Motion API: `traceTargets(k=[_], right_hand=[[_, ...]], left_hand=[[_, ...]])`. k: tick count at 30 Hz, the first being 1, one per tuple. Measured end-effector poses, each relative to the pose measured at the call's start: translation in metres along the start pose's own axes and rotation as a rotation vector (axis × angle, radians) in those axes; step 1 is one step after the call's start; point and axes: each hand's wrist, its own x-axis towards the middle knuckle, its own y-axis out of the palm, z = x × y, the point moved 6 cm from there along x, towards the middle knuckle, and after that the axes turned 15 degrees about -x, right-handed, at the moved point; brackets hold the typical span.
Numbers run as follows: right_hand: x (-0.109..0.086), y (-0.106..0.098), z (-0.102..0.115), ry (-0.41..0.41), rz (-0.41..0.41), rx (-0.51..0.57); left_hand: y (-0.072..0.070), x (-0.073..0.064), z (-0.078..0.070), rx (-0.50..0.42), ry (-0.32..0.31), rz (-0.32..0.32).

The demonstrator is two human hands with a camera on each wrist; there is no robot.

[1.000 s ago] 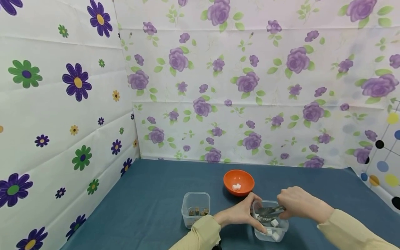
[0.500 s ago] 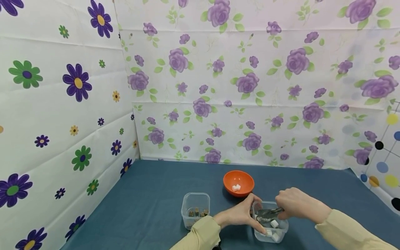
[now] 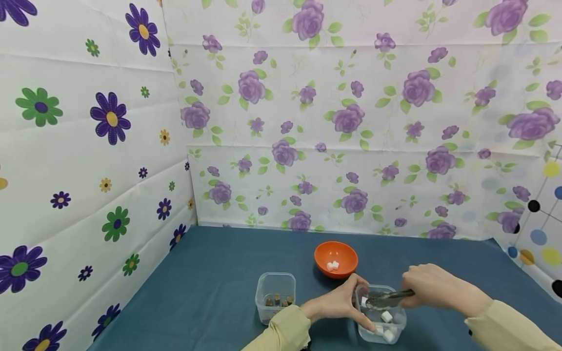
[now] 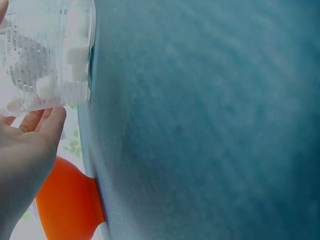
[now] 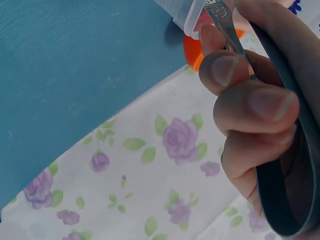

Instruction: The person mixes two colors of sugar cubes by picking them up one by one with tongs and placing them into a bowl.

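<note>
My left hand [image 3: 335, 304] holds a clear plastic container [image 3: 397, 319] by its left side, thumb on the near side and fingers toward the far side. Several white cubes [image 3: 387, 317] lie in it. Curled around metal tongs [image 3: 391, 298], my right hand [image 3: 441, 288] stands off the container's right rim. The tong tips are over or inside the container, beside a white cube at its left; whether they pinch it I cannot tell. In the right wrist view, the tongs' bent end [image 5: 285, 227] sticks out behind the fingers.
An orange bowl [image 3: 322, 258] with a few white pieces stands behind my left hand. A second clear container [image 3: 275, 282], with several brown cubes inside, is to the left of that hand. Blue cloth [image 3: 210, 297] covers the table, and flower-patterned sheets [image 3: 281, 117] hang behind and at the left.
My right hand has shifted right with the tongs, whose tips have drawn rightward within the container, leaving a white cube at the left in sight. The left hand keeps its hold.
</note>
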Motion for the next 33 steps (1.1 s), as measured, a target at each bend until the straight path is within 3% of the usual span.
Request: traceTargets(k=[8,18,33], right_hand=[[-0.016,-0.013,-0.007,-0.001,-0.038,0.029],[-0.031,-0.023,-0.018,0.059,0.002,-0.011],[-0.025,-0.038,-0.038,0.124,-0.034,-0.029]], left_hand=[[0.0,0.0,-0.001,0.001,0.014,0.005],[0.002,0.0,0.0,-0.001,0.01,0.021],[0.0,0.0,0.001,-0.009,0.012,0.019]])
